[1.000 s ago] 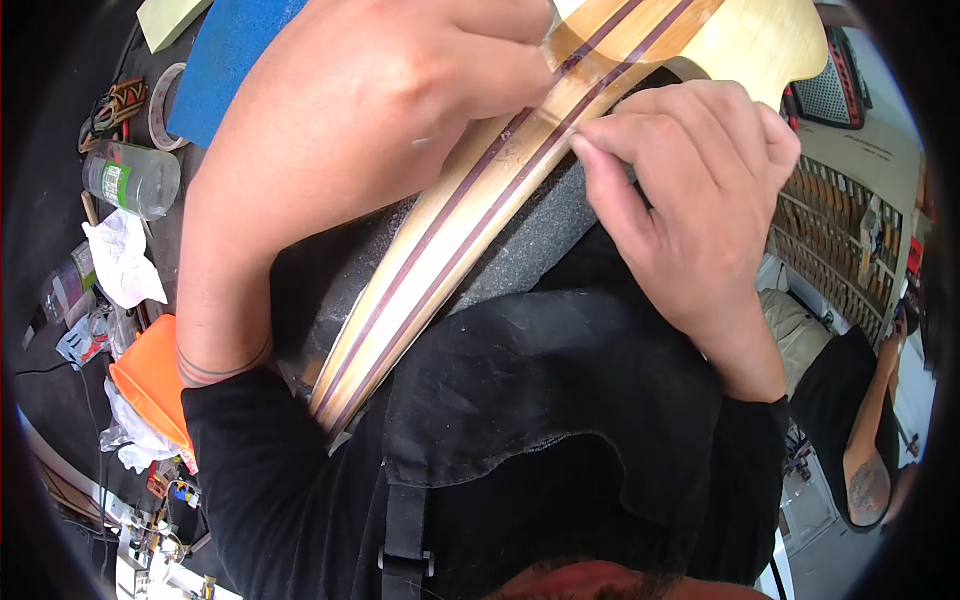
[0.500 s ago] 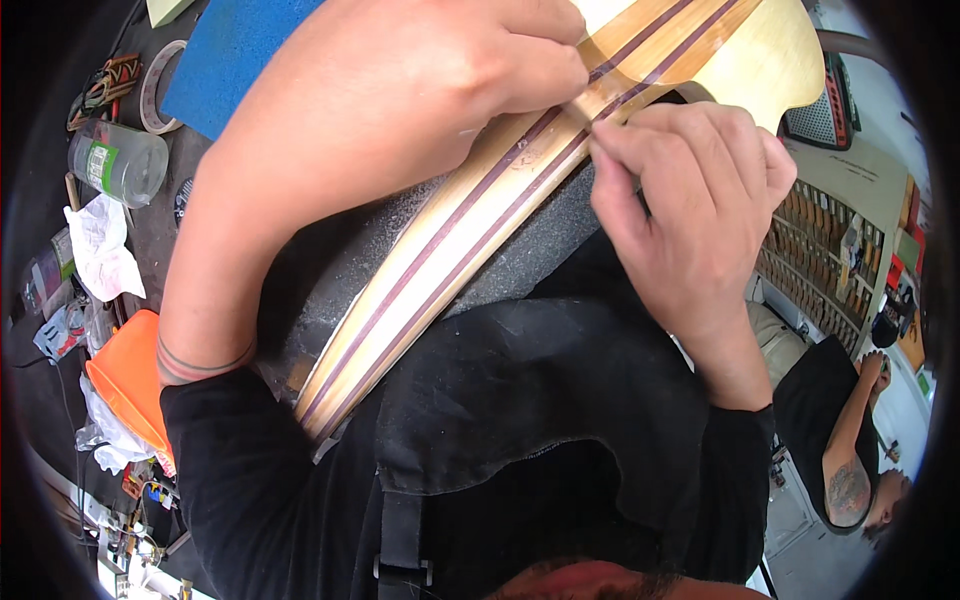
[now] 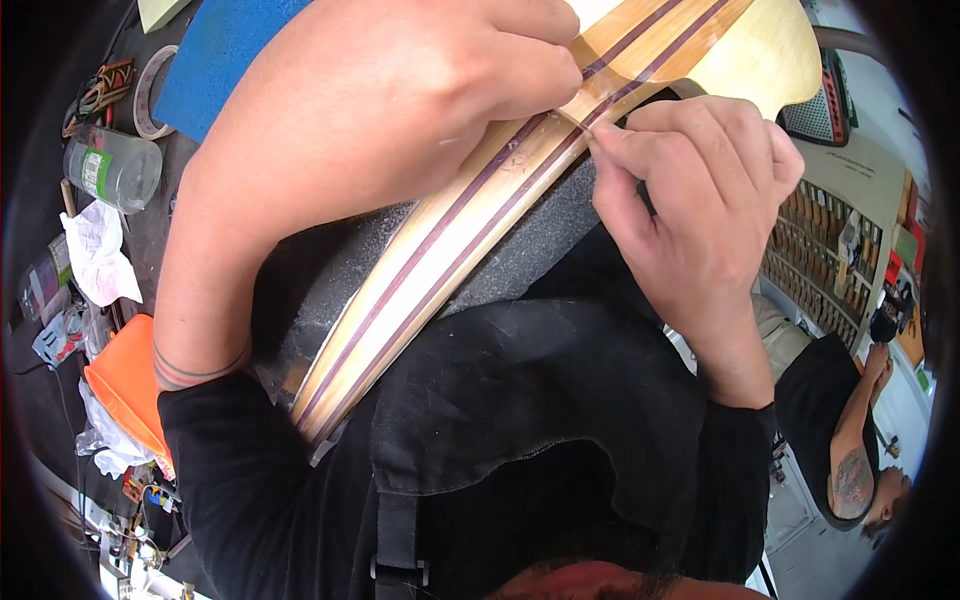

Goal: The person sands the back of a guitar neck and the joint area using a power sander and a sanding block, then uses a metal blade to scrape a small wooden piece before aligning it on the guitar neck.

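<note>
A long striped wooden neck (image 3: 431, 264), pale with two dark purple stripes, runs diagonally from near my body to a wider pale wooden body (image 3: 755, 50) at the top. It looks like the back of a stringed instrument. My left hand (image 3: 480, 65) is closed in a pinch at the neck's far left side. My right hand (image 3: 690, 180) pinches at the neck's right edge. Between them a thin scraper blade (image 3: 572, 120), seen nearly edge-on, lies across the neck; its ends are hidden in the fingers. Small shavings (image 3: 512, 160) lie on the wood just below it.
Grey gritty padding (image 3: 520, 255) lies beneath the neck. Left on the dark bench are a blue board (image 3: 225, 65), a tape roll (image 3: 155, 92), a clear plastic jar (image 3: 125, 172), white paper (image 3: 100, 255) and an orange item (image 3: 130, 375). Another person (image 3: 835, 420) stands at right near a tool rack (image 3: 820, 250).
Both hands keep their pinch on the scraper, which has moved slightly toward me along the neck. The whole view has shifted a little.
</note>
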The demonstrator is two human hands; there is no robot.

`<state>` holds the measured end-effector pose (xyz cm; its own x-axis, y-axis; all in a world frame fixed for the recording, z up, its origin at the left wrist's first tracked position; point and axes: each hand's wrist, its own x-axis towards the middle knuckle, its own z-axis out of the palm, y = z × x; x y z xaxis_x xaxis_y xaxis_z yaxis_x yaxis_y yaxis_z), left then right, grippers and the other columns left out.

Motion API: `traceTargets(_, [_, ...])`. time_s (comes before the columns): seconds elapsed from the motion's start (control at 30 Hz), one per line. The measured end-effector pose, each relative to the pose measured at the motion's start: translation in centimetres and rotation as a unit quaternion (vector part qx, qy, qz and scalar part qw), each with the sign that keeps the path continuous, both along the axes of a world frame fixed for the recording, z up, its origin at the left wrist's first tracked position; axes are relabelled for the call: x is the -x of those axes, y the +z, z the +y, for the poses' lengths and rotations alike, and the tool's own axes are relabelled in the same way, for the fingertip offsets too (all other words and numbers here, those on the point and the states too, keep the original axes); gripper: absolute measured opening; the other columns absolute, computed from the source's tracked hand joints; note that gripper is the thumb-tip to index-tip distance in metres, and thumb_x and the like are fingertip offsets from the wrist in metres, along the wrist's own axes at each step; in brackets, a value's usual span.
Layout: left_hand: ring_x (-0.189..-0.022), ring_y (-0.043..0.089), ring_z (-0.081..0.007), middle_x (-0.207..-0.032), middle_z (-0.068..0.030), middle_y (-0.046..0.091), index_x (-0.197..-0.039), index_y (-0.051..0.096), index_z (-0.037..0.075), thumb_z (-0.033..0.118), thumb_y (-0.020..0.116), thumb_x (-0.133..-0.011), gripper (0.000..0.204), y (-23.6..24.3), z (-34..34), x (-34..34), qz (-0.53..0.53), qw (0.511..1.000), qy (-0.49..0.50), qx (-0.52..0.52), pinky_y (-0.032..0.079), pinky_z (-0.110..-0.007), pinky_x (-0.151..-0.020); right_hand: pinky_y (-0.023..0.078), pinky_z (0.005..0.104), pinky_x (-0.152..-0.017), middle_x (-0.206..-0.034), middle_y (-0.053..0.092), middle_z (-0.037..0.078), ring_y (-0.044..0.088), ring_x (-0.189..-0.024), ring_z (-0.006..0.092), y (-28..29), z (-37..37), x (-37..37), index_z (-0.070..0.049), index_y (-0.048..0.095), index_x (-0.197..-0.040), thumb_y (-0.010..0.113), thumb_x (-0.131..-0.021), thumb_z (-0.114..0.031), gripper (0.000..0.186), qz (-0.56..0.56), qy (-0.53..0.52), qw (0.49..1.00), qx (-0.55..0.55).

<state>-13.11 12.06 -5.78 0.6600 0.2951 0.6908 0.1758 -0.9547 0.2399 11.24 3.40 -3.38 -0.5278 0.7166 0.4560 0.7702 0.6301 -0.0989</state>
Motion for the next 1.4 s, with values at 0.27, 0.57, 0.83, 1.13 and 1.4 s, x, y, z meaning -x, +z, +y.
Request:
traceTargets(0.27, [-0.077,0.057,-0.0189,-0.087,-0.003,0.058,-0.09,0.069,0.007,0.014,0.076,-0.082,0.013,-0.6,1.2,-1.0,-0.031,0.991,0.031,-0.128,0.038,-0.038,-0.077,0.038,0.034,-0.093,-0.099,0.074,-0.005,0.068,-0.096,0.0178,0.0,1.0,-0.6,-0.016,0.074,-0.092,0.092,-0.08,-0.01,0.023,-0.029,-0.024,0.997,-0.061])
traceTargets(0.57, [-0.079,0.059,-0.0191,-0.088,-0.0041,0.062,-0.093,0.072,0.005,0.016,0.075,-0.083,0.015,-1.9,0.3,-0.9,-0.07,0.997,-0.01,-0.037,0.04,-0.036,-0.076,0.038,0.0333,-0.095,-0.099,0.075,-0.006,0.069,-0.099,0.0174,-0.1,0.2,-0.5,-0.017,0.075,-0.094,0.092,-0.08,-0.01,0.023,-0.016,-0.005,1.0,-0.014])
traceTargets(0.83, [-0.077,0.059,-0.0189,-0.088,-0.0052,0.064,-0.091,0.072,0.004,0.015,0.076,-0.078,0.018,-0.6,1.1,-1.2,-0.011,0.989,0.009,-0.146,0.039,-0.036,-0.073,0.038,0.0341,-0.096,-0.099,0.074,-0.006,0.069,-0.1,0.0172,-0.6,0.6,-1.1,-0.017,0.075,-0.093,0.092,-0.081,-0.01,0.021,-0.028,-0.033,0.998,-0.051])
traceTargets(1.13, [-0.076,0.06,-0.0194,-0.089,-0.0052,0.066,-0.091,0.074,0.003,0.014,0.077,-0.077,0.018,-1.9,1.5,-2.4,-0.11,0.983,0.013,-0.146,0.038,-0.036,-0.072,0.039,0.034,-0.096,-0.099,0.075,-0.006,0.069,-0.102,0.0179,-0.3,0.5,-1.3,-0.016,0.075,-0.093,0.091,-0.08,-0.01,0.021,-0.021,-0.042,0.997,-0.059])
traceTargets(1.4, [-0.074,0.06,-0.018,-0.088,-0.0038,0.065,-0.091,0.074,0.004,0.015,0.077,-0.075,0.02,-2.1,-0.2,-2.6,-0.144,0.989,0.009,-0.036,0.038,-0.035,-0.072,0.039,0.0347,-0.096,-0.099,0.075,-0.005,0.069,-0.101,0.0184,-0.7,-0.2,-0.8,-0.016,0.076,-0.093,0.091,-0.079,-0.009,0.022,0.006,-0.02,1.0,-0.02])
